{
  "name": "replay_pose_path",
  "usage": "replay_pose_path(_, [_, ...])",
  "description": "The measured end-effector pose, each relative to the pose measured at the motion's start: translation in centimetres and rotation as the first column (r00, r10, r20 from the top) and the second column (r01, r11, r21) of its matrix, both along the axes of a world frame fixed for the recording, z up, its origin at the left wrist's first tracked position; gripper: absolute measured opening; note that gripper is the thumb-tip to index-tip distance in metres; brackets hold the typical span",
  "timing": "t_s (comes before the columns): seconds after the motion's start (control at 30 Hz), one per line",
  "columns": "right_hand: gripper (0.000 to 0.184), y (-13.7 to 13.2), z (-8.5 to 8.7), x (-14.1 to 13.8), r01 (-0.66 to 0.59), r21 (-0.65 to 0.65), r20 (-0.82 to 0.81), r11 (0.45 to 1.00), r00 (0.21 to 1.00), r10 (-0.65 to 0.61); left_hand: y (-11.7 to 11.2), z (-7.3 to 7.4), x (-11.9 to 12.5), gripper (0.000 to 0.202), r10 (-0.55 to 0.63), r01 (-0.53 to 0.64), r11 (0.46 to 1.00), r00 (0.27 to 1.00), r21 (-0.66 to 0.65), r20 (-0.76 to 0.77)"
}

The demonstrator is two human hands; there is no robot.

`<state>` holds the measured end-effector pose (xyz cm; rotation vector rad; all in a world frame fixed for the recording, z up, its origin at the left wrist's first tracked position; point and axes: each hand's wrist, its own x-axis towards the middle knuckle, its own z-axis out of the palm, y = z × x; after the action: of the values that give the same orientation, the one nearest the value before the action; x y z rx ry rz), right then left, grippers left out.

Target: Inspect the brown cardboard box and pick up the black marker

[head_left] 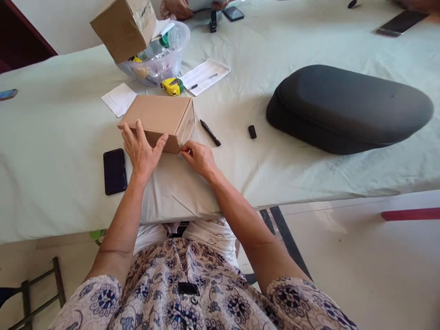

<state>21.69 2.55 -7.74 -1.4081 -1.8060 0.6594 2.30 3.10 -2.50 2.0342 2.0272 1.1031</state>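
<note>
A closed brown cardboard box (pixel 156 112) sits on the cloth-covered table in front of me. Clear tape seems to shine on its right end. My left hand (pixel 140 149) rests against the near side, fingers spread over the top edge and thumb at the front. At the near right lower corner, my right hand (pixel 198 158) has thumb and forefinger pinched together; what lies between them is too small to make out. A black pen (pixel 210 133) lies just right of the box, and a dark phone (pixel 115 171) lies to the left of my left hand.
Behind the box are a yellow tape measure (pixel 172 86), papers (pixel 206 75) and a plastic basin (pixel 184 39) holding bottles and another carton (pixel 123 30). A large black padded case (pixel 347 107) and a small black cap (pixel 252 132) lie right. Other people's hands show across the table.
</note>
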Motion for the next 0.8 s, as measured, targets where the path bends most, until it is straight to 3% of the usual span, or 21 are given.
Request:
replay_pose_path(0.23, [0.018, -0.6, -0.1, -1.0, -0.189, 0.034, 0.03, 0.981, 0.982, 0.188, -1.0, -2.1, 1.4, 0.091, -0.176, 0.174, 0.984, 0.984, 0.048, 0.029])
replay_pose_path(0.3, [0.02, -0.3, -0.4, -0.7, -0.116, 0.058, 0.005, 0.991, 0.993, 0.116, -0.4, -2.4, 0.9, 0.085, -0.239, 0.237, 0.971, 0.97, 0.042, 0.046])
replay_pose_path(0.37, [0.022, 0.2, -0.7, 0.0, 0.045, 0.096, -0.068, 0.994, 0.997, -0.038, 0.3, -2.3, -0.2, 0.079, -0.332, 0.331, 0.943, 0.94, 0.023, 0.08])
replay_pose_path(0.5, [0.037, 1.1, -1.4, 1.5, 0.351, 0.196, -0.271, 0.916, 0.917, -0.293, 1.2, -2.1, -2.7, 0.074, -0.465, 0.475, 0.88, 0.869, -0.017, 0.169])
replay_pose_path(0.57, [0.047, 1.1, -1.4, 1.9, 0.37, 0.23, -0.287, 0.9, 0.91, -0.301, 1.3, -2.2, -3.4, 0.077, -0.495, 0.512, 0.858, 0.84, -0.023, 0.223])
replay_pose_path(0.63, [0.051, 0.9, -1.3, 1.9, 0.32, 0.235, -0.273, 0.918, 0.928, -0.254, 1.2, -2.8, -3.7, 0.078, -0.504, 0.525, 0.851, 0.817, -0.003, 0.28])
replay_pose_path(0.8, [0.049, 0.6, -1.2, 1.3, 0.233, 0.176, -0.31, 0.956, 0.935, -0.171, 1.4, -4.9, -2.9, 0.074, -0.487, 0.486, 0.868, 0.794, 0.101, 0.363])
